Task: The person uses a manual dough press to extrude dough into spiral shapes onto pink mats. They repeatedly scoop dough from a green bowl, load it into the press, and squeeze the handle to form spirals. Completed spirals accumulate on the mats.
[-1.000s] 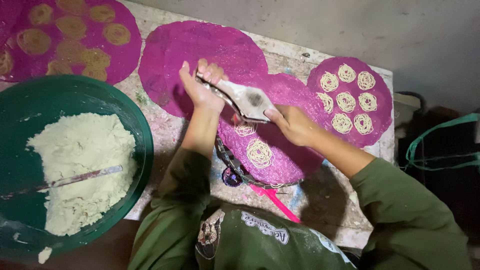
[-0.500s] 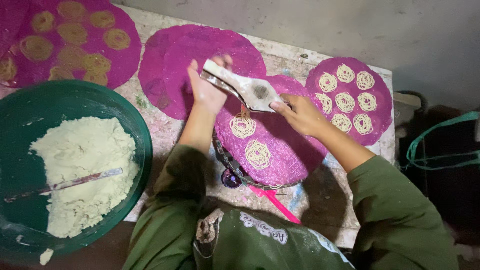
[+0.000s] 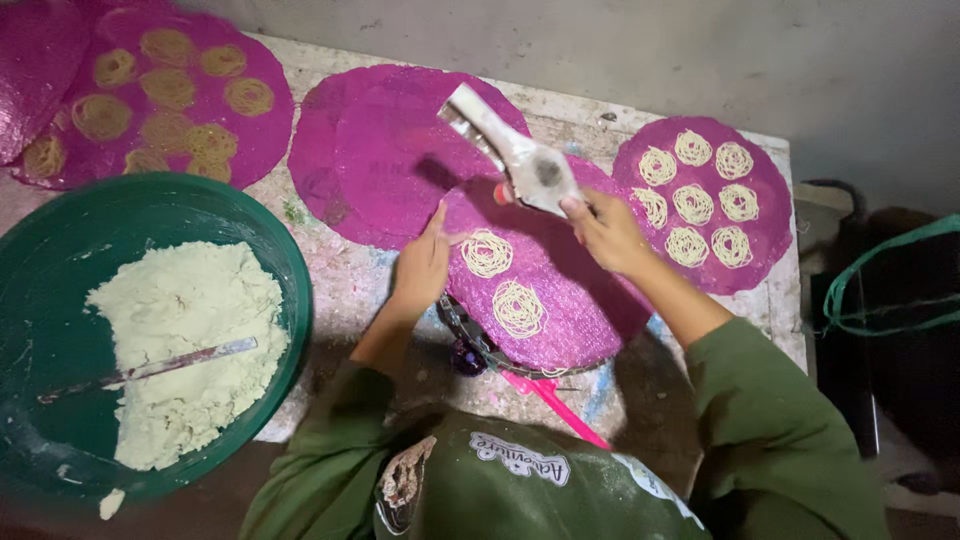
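Note:
My right hand [image 3: 603, 232] grips a metal noodle press [image 3: 512, 155] and holds it tilted above a round magenta woven mat [image 3: 590, 295]. Two pale noodle coils [image 3: 503, 283] lie on that mat. My left hand [image 3: 425, 265] rests on the mat's left edge, fingers together, beside the nearer coil. The mat sits on a small stand whose dark rim shows under its near edge.
A green basin [image 3: 290, 270] at the left holds pale dough [image 3: 185, 345] with a metal utensil [image 3: 150, 368] stuck in it. A bare magenta mat [image 3: 370, 150] lies behind, a mat with several white coils [image 3: 765, 230] at the right, another with yellowish coils [image 3: 160, 90] far left. Green strap [image 3: 880, 270] at the right.
My left hand let go of the press and dropped to the mat's left edge. My right hand alone now holds the press, lifted and tilted. A second noodle coil lies on the mat.

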